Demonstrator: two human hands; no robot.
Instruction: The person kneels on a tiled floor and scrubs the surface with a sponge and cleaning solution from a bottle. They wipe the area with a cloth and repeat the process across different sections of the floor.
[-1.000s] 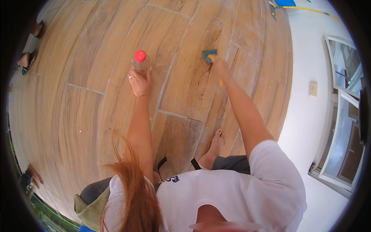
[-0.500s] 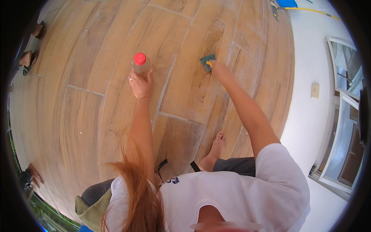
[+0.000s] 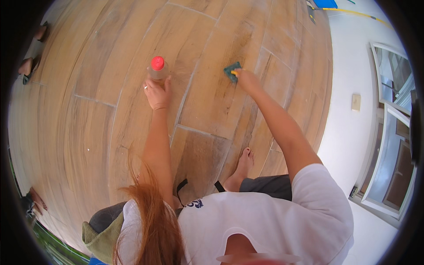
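My left hand [image 3: 157, 93] is wrapped round the lower part of a clear bottle [image 3: 158, 73] with a red cap [image 3: 157, 62]. The bottle is over the floor's left-middle part; whether it rests on the boards I cannot tell. To the right, my right hand [image 3: 248, 81] is closed on the yellow handle of a scrubber with a dark green pad [image 3: 230, 72]. The pad lies against the wood-look floor tiles [image 3: 207, 106], over a wet-looking, darker streak. My fingers hide most of the handle.
A white wall [image 3: 349, 70] with a small cream switch plate [image 3: 356, 102] and white-framed window panes [image 3: 391, 176] stands to the right. A yellow pole [image 3: 353, 13] and a blue object [image 3: 325, 3] are at the far right. Other people's feet [image 3: 26, 66] show at the left edge.
The scrubber and my right hand have shifted slightly left. My left hand and the bottle also appear a little further left and up, as the whole view has moved slightly.
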